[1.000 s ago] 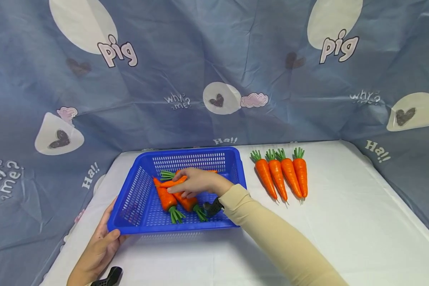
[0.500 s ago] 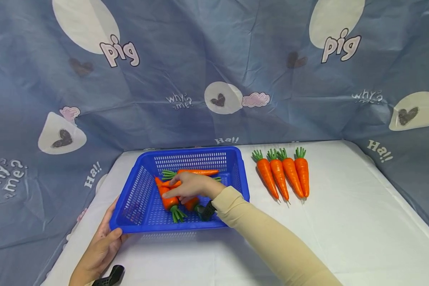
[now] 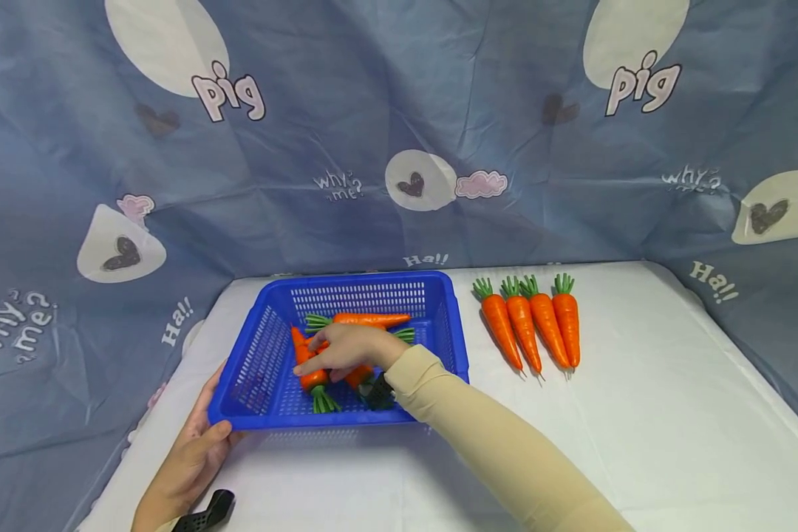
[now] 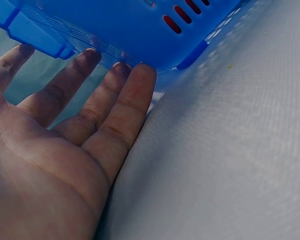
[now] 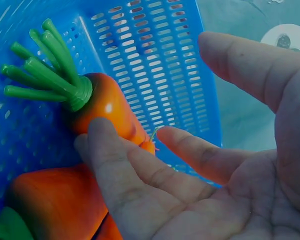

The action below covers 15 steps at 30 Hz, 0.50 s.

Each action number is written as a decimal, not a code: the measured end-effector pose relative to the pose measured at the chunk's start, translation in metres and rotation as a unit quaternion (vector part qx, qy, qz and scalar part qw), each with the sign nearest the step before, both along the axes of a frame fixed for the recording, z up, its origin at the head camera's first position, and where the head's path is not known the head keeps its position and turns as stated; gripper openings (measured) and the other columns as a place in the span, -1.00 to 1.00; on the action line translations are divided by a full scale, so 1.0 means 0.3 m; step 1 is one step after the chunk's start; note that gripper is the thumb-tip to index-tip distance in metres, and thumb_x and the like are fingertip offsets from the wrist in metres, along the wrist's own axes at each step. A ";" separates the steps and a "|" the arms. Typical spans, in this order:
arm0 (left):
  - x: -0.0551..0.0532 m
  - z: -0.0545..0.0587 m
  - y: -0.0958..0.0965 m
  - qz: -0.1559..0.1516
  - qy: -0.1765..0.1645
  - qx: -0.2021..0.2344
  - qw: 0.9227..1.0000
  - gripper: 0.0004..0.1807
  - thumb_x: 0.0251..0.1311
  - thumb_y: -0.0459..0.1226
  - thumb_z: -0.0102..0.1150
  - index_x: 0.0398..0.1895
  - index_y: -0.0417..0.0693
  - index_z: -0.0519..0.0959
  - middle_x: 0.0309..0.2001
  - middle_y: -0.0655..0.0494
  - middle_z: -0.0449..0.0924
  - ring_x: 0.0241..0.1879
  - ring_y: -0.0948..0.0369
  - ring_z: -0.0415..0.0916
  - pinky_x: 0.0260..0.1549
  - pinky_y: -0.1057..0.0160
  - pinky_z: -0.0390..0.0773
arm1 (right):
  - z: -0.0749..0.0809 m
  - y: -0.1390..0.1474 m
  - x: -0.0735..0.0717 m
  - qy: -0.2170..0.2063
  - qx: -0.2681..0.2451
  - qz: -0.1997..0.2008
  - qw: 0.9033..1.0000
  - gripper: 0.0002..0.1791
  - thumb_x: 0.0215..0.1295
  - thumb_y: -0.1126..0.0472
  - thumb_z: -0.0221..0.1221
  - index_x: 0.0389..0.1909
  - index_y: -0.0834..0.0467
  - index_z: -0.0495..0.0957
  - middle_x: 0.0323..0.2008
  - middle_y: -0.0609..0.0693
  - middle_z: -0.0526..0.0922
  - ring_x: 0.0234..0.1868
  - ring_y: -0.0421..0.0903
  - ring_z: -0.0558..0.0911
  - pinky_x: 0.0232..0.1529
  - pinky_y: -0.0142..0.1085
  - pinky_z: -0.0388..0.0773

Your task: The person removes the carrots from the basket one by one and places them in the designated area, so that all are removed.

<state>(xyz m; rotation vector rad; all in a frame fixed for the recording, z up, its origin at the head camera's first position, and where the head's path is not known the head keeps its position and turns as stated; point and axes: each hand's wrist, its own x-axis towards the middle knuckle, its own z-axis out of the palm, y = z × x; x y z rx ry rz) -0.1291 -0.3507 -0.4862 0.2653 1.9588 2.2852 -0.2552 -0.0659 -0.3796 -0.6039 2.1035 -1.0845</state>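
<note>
While the blue basket (image 3: 286, 423) is being gripped by the left hand (image 3: 189, 454), the right hand (image 3: 352, 351) is being held over what is inside

Where the near left corner is being grasped, the rim is being pressed from above by the left thumb, and the outer side is being touched by the extended fingers (image 4: 127, 110) in the left wrist view. A black device (image 3: 202, 515) is being worn on that wrist.

Inside the basket, the leftmost carrot (image 3: 315, 380) is being shown with its tip toward the back and its green top toward the front. Farther right, other carrots (image 3: 359, 377) are being partly hidden by the right hand, which is being held relaxed, thumb and fingers spread; whether one is being touched cannot be told. Behind it, the rear carrot (image 3: 372, 319) is being seen lying crosswise, green top to the left.

The basket's near right rim is being partly covered by a beige sleeve (image 3: 499, 428). At the right, four carrots (image 3: 523, 330) are being borne side by side by the white tabletop (image 3: 672, 414), green tops toward the back. Across the whole width, the rear is being screened by printed blue cloth (image 3: 306, 229).
</note>
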 end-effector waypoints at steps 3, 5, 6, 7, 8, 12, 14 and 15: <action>0.001 -0.001 -0.001 0.003 -0.001 0.001 1.000 -0.19 0.66 -0.28 -0.03 0.77 0.36 -0.13 0.54 0.39 0.31 0.38 0.33 0.54 0.25 0.32 0.65 | 0.002 -0.010 0.000 0.004 0.006 0.007 1.000 -0.22 0.45 -0.07 0.39 0.49 0.31 0.44 0.20 0.05 0.66 0.00 -0.01 0.82 0.07 -0.25 0.79; 0.000 -0.002 -0.002 0.001 0.004 0.005 1.000 -0.19 0.66 -0.28 -0.03 0.77 0.35 -0.13 0.54 0.39 0.32 0.38 0.32 0.55 0.25 0.32 0.66 | 0.003 -0.019 -0.001 0.018 0.019 0.010 1.000 -0.23 0.45 -0.08 0.39 0.47 0.32 0.45 0.17 0.06 0.67 -0.01 -0.04 0.80 0.07 -0.27 0.78; 0.000 -0.002 -0.003 -0.002 0.007 0.008 1.000 -0.19 0.66 -0.29 -0.04 0.77 0.35 -0.13 0.54 0.38 0.32 0.38 0.31 0.55 0.25 0.31 0.66 | 0.005 -0.023 -0.002 0.021 0.024 0.011 0.999 -0.23 0.45 -0.07 0.39 0.47 0.33 0.45 0.16 0.07 0.68 -0.02 -0.05 0.79 0.07 -0.27 0.78; 0.000 -0.002 -0.003 -0.004 0.009 0.012 1.000 -0.20 0.66 -0.29 -0.04 0.77 0.35 -0.13 0.55 0.38 0.33 0.38 0.31 0.55 0.25 0.31 0.66 | 0.005 -0.029 -0.003 0.027 0.031 0.013 0.999 -0.24 0.45 -0.07 0.39 0.45 0.34 0.46 0.13 0.08 0.68 -0.02 -0.06 0.78 0.07 -0.27 0.78; 0.000 -0.002 -0.004 -0.007 0.012 0.015 1.000 -0.20 0.66 -0.29 -0.05 0.78 0.34 -0.13 0.55 0.38 0.33 0.38 0.31 0.55 0.25 0.31 0.66 | 0.006 -0.034 -0.005 0.033 0.037 0.013 0.999 -0.24 0.44 -0.06 0.39 0.44 0.35 0.47 0.11 0.08 0.68 -0.03 -0.06 0.77 0.06 -0.27 0.78; 0.002 -0.006 -0.005 -0.013 0.017 0.023 1.000 -0.21 0.67 -0.29 -0.06 0.78 0.33 -0.13 0.55 0.38 0.35 0.39 0.31 0.54 0.26 0.31 0.65 | 0.009 -0.057 -0.008 0.036 0.055 0.010 0.998 -0.30 0.41 -0.04 0.43 0.34 0.35 0.48 0.05 0.11 0.65 -0.04 -0.05 0.71 0.05 -0.25 0.79; 0.001 -0.006 -0.005 -0.012 0.016 0.022 1.000 -0.21 0.67 -0.29 -0.06 0.77 0.34 -0.13 0.54 0.39 0.36 0.39 0.31 0.54 0.25 0.30 0.65 | 0.011 -0.069 -0.009 0.030 0.061 0.004 0.998 -0.26 0.39 -0.02 0.44 0.38 0.35 0.43 0.13 0.13 0.61 0.02 -0.04 0.69 0.07 -0.24 0.79; 0.000 -0.005 -0.004 -0.010 0.014 0.022 1.000 -0.21 0.67 -0.29 -0.05 0.77 0.34 -0.12 0.54 0.39 0.36 0.39 0.31 0.54 0.25 0.31 0.66 | 0.013 -0.074 -0.010 0.025 0.062 0.002 0.998 -0.23 0.39 0.00 0.45 0.42 0.35 0.40 0.19 0.14 0.59 0.06 -0.03 0.68 0.09 -0.23 0.78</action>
